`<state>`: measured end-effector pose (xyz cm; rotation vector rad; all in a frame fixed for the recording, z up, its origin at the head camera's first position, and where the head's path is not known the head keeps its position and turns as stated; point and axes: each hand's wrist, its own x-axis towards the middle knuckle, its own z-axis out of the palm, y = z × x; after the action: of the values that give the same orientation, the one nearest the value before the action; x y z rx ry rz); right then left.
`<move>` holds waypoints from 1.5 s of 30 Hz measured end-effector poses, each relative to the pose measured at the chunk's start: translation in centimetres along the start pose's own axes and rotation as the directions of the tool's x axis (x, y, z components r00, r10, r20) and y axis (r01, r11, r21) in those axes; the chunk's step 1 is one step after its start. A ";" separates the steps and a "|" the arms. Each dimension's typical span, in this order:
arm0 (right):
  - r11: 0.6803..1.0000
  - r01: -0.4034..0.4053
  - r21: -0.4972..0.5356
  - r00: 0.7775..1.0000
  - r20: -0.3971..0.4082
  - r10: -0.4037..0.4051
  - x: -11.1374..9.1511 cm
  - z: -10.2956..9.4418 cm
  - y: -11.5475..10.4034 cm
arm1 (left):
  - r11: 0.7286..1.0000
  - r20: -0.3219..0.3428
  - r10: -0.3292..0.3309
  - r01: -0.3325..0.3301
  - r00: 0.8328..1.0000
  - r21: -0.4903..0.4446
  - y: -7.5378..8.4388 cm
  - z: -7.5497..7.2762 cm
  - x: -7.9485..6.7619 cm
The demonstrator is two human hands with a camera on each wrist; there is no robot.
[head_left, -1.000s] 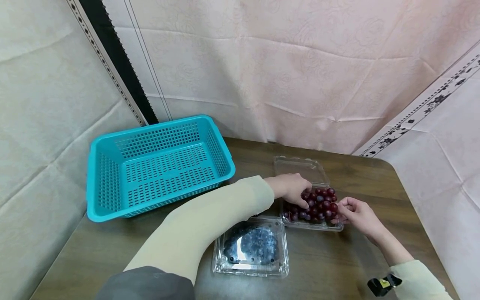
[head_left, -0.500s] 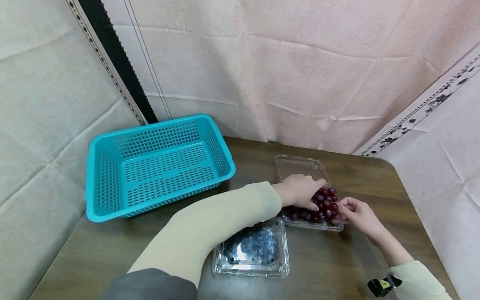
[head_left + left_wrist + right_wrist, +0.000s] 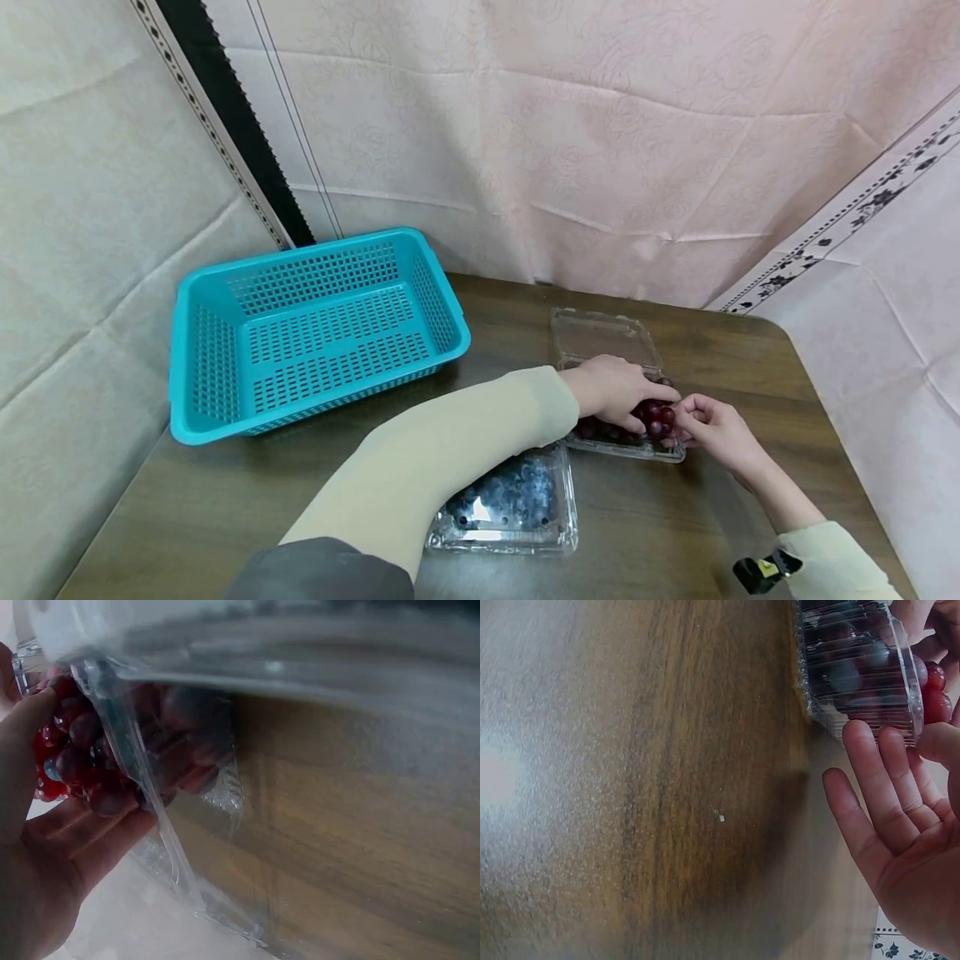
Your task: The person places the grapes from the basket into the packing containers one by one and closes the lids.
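Dark red grapes [image 3: 654, 418] fill a clear plastic clamshell box [image 3: 615, 451] at the right of the table, its lid [image 3: 603, 337] folded back behind it. My left hand [image 3: 611, 392] reaches over the box from the left. In the left wrist view its thumb and fingers [image 3: 112, 844] lie around the grapes [image 3: 79, 754], some of which show through the plastic. At the box's right end, my right hand [image 3: 716, 429] pinches the rim. Its fingers [image 3: 861, 746] press the ribbed outer wall, with the thumb at the rim.
A closed clear box of blueberries [image 3: 517, 496] sits in front, partly covered by the left sleeve [image 3: 465, 442]. To the left stands a turquoise slotted basket [image 3: 180, 358] with nothing in it. Light cloth [image 3: 525, 150] hangs behind the brown table [image 3: 637, 525].
My left hand has moved right across the grapes, toward my right hand, and now covers most of them. The right hand and the box have stayed in place.
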<state>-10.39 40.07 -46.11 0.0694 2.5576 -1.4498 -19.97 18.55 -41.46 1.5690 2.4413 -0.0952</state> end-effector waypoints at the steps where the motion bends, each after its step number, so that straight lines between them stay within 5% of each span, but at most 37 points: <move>1: 1.000 -0.001 -0.006 1.000 -0.006 0.001 0.0 0.0 -0.1 | 1.000 0.003 0.006 -0.006 1.000 0.018 0.0 0.0 0.0; 13: 0.995 -0.025 -0.096 0.998 -0.053 0.020 -0.2 0.2 -0.4 | 0.999 0.075 -0.044 0.045 0.996 -0.016 -0.1 -0.2 -0.6; 23: 0.997 -0.052 -0.060 0.998 -0.041 0.050 -0.3 0.5 -0.2 | 0.998 0.119 -0.062 0.065 0.991 -0.026 0.0 -0.5 -1.1; 32: 0.997 -0.046 0.055 0.999 0.031 0.044 -0.4 0.1 -0.1 | 0.987 0.046 -0.040 0.047 0.998 -0.151 -1.6 -1.2 -2.4; 40: 0.997 -0.050 0.065 0.995 0.085 0.045 -0.3 -0.6 0.0 | 0.935 -0.056 -0.136 0.110 0.989 -0.336 -4.6 -2.3 -4.9; 45: 0.997 -0.046 0.055 0.991 0.128 0.038 -0.4 -1.0 0.0 | 0.873 -0.126 -0.293 0.211 0.948 -0.440 -5.9 -2.7 -6.0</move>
<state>-10.13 40.95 -45.57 0.0383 2.3994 -1.4640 -23.35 11.18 -37.85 1.1077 2.5687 0.5300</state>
